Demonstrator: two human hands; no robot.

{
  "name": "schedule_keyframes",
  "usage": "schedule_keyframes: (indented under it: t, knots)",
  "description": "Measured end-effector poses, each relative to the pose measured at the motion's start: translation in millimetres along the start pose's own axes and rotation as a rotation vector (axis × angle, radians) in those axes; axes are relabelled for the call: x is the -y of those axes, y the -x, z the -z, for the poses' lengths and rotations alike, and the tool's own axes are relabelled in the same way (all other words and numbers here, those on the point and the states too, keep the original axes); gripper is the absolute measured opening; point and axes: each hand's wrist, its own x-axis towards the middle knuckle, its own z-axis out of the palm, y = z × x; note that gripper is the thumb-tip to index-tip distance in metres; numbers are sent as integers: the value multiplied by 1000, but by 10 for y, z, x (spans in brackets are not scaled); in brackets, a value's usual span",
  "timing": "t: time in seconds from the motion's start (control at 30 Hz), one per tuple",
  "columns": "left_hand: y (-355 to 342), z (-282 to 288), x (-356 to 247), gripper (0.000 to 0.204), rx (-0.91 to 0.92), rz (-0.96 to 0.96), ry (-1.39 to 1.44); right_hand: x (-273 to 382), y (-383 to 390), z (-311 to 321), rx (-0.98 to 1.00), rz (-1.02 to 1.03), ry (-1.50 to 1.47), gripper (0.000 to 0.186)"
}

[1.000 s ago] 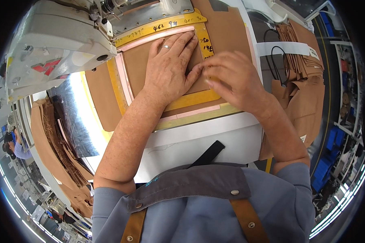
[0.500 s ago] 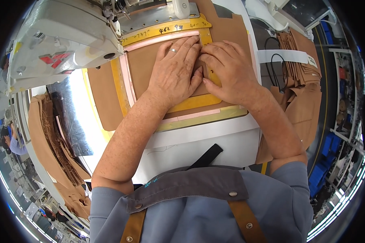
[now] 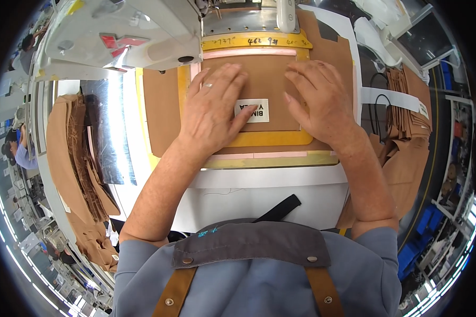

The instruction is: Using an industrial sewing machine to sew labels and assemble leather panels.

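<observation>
One white rectangular label (image 3: 261,113) lies on the brown fabric panel (image 3: 272,79), at upper centre of the picture, its long axis running left to right. The left hand (image 3: 211,108) is nearer: its thumb tip overlaps the label in this view, and its other fingers lie left of the label, directed toward the top of the picture. The right hand (image 3: 321,100) is to the right, clear of the label, thumb directed toward its right end. The hands are apart, fingers extended and lightly bent, clamped on nothing; contact of the right fingertips with the panel cannot be confirmed. The yellow template (image 3: 269,139) has its lower bar below the label, roughly parallel to the long axis. The machine head (image 3: 116,34) occupies the upper left; the white table (image 3: 225,199) extends across lower centre.
</observation>
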Motion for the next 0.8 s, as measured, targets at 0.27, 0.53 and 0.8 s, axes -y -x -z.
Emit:
schedule_keyframes:
  t: [0.27, 0.53, 0.8]
  knots:
    - [176, -9, 131, 69, -35, 116, -53, 323, -214, -443, -61, -78, -29, 53]
    - [175, 50, 217, 69, -49, 107, -43, 429, -292, -454, 61, -137, 64, 63]
    - [142, 59, 265, 58, -42, 55, -62, 539, -406, -594, 117, -165, 235, 59]
